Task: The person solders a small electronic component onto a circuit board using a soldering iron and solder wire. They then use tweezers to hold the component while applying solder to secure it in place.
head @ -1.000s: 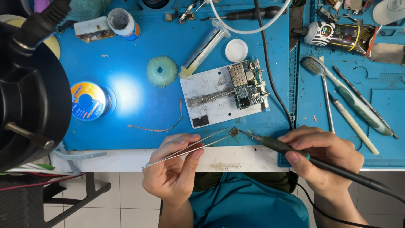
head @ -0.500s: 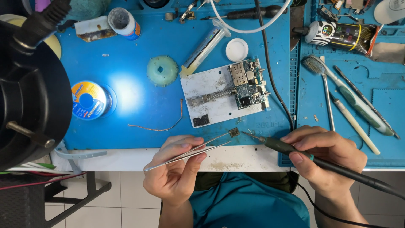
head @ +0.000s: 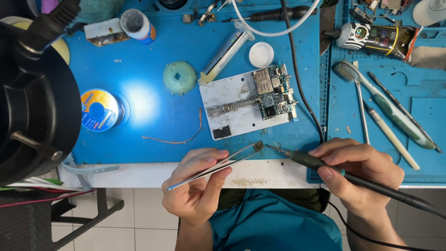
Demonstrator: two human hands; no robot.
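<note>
My left hand (head: 197,186) pinches a pair of metal tweezers (head: 218,165) whose tips clamp a small square chip (head: 258,146) just above the mat's front edge. My right hand (head: 360,174) holds a dark soldering iron (head: 320,163) like a pen, its thin tip almost touching the chip from the right. Beyond both hands, a circuit board (head: 272,95) is clamped in a grey metal holder plate (head: 232,116) on the blue work mat (head: 186,51).
A solder spool (head: 98,110) and a black microscope body (head: 32,102) are at the left. A green round cap (head: 180,77), a syringe (head: 225,50), a white lid (head: 261,54) and a copper braid strip (head: 186,137) lie on the mat. A toothbrush (head: 385,104), probes and a battery are at the right.
The iron's tip has drawn slightly away to the right of the chip. Both hands have shifted a little toward me along the mat's front edge.
</note>
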